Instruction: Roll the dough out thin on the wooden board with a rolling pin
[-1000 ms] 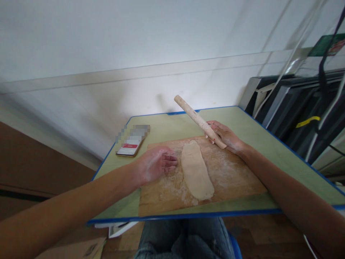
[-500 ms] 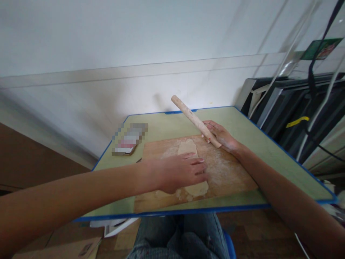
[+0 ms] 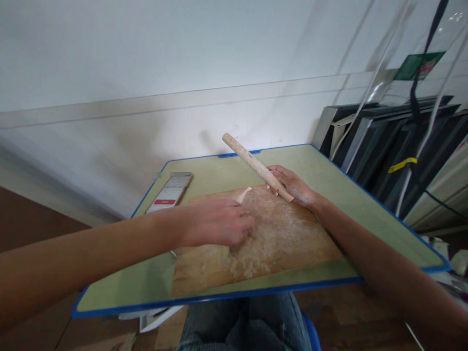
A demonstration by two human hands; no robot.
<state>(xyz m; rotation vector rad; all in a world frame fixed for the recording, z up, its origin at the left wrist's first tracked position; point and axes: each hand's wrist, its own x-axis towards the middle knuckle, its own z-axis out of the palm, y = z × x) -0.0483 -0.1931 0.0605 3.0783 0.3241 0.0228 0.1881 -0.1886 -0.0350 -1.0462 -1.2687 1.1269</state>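
Note:
My left hand (image 3: 228, 223) is over the wooden board (image 3: 288, 248), its fingers curled around the flattened dough (image 3: 244, 194). Most of the dough is hidden under the hand; a pale strip shows beyond the fingers and another bit below the palm. My right hand (image 3: 288, 184) grips a floured wooden rolling pin (image 3: 252, 161) near its lower end, at the board's far right edge. The pin slants up and away to the left, its far end raised. White flour and crumbs lie scattered on the board's bare part.
The green table (image 3: 340, 204) has a blue rim. A phone (image 3: 171, 190) with a lit screen lies left of the board. Behind stands a white wall (image 3: 197, 58); dark flat panels (image 3: 383, 141) and hanging cables are at the right.
My left hand has closed on the dough and drawn it leftward, baring the floured board to its right. My right hand still holds the rolling pin. The view has shifted slightly.

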